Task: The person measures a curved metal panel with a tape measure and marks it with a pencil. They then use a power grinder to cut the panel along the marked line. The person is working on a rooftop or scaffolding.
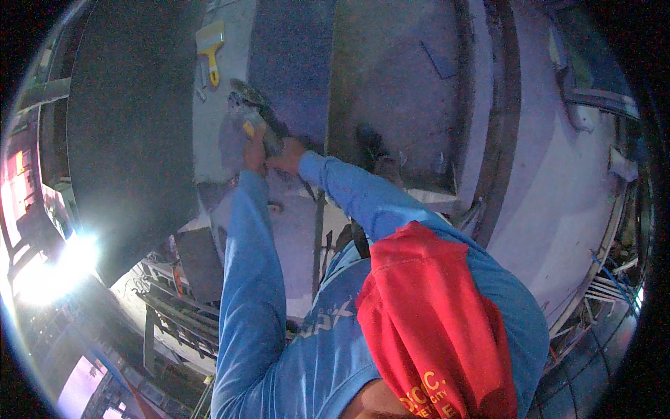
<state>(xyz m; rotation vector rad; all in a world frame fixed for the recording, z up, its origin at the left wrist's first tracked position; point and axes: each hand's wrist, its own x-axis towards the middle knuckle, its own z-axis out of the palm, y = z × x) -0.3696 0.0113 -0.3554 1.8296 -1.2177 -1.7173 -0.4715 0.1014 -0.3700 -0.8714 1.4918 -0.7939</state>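
Both my hands are closed around a dark, dusty hand tool (269, 115) that looks like an angle grinder, though its shape is blurred. My left hand (255, 150) grips it on the left, beside a small yellow patch. Close by on the right, my right hand (287, 159) wraps its rear part, with the fingers partly hidden. The tool rests on or just over a pale grey strip of surface (220, 133); contact cannot be made out. Farther off on this strip lies a wide flat brush (211, 50) with a yellow handle, beside a thin grey piece (202, 80).
A large dark panel (132, 140) borders the strip on the left. To the right are a dark board (401, 77) and a raised edge (499, 126). A bright lamp (59, 269) glares at the lower left, near metal bars (181, 314). Red cloth (433, 307) covers the lower right.
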